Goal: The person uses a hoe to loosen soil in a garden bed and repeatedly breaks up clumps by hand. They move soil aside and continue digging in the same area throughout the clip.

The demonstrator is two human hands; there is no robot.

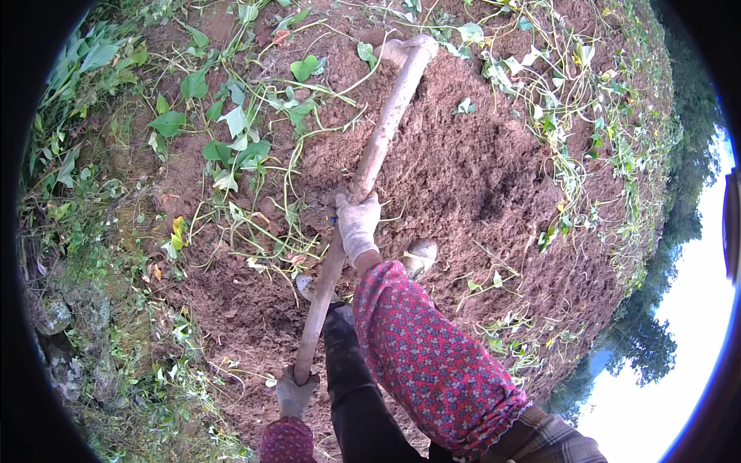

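Note:
A hoe with a long wooden handle (382,133) slants across the view, its soil-caked head (399,49) down at the top against the reddish soil. How deep the blade sits in the earth cannot be made out. My right hand (358,223), in a dirty whitish work glove, grips the handle about midway. Lower down, my left hand (295,393), gloved as well, is closed around the butt end. Both arms wear red floral sleeve covers. Loose, crumbly soil (457,156) lies to the right of the handle.
Sweet potato-like vines (237,139) trail over the ground on the left, and more vines (561,116) spread on the right. My muddy shoes (421,257) stand in the soil close to the handle. Weeds and stones (55,317) line the left edge; trees (642,341) rise at the right.

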